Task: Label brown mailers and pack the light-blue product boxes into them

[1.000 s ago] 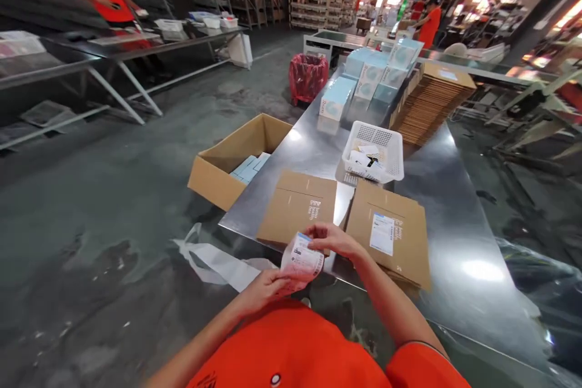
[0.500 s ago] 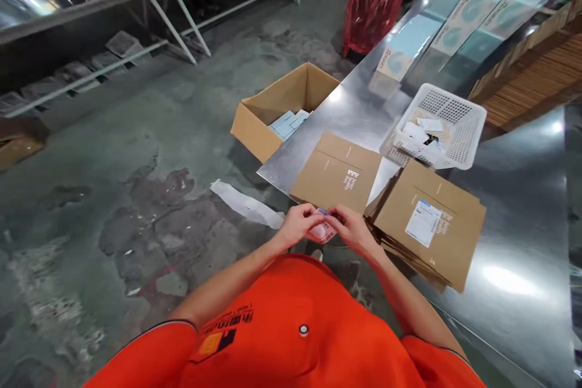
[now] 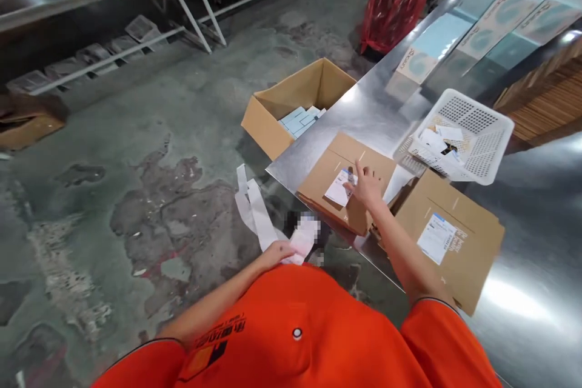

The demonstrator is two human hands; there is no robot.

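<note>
My right hand reaches over a flat cardboard box at the near corner of the steel table. Its fingers are spread and press a white shipping label onto the box. My left hand stays low by my waist, closed on a strip of label backing paper that trails toward the floor. To the right lies a stack of flat cardboard boxes; its top box carries a label.
A white perforated basket with paper scraps sits behind the boxes. Light blue product boxes and stacked flat cartons stand farther back. An open carton and a red-lined bin stand on the floor at the left.
My hands were together peeling a label from its backing. My right hand has moved forward and set the label on the left box; my left hand stayed back with the backing strip.
</note>
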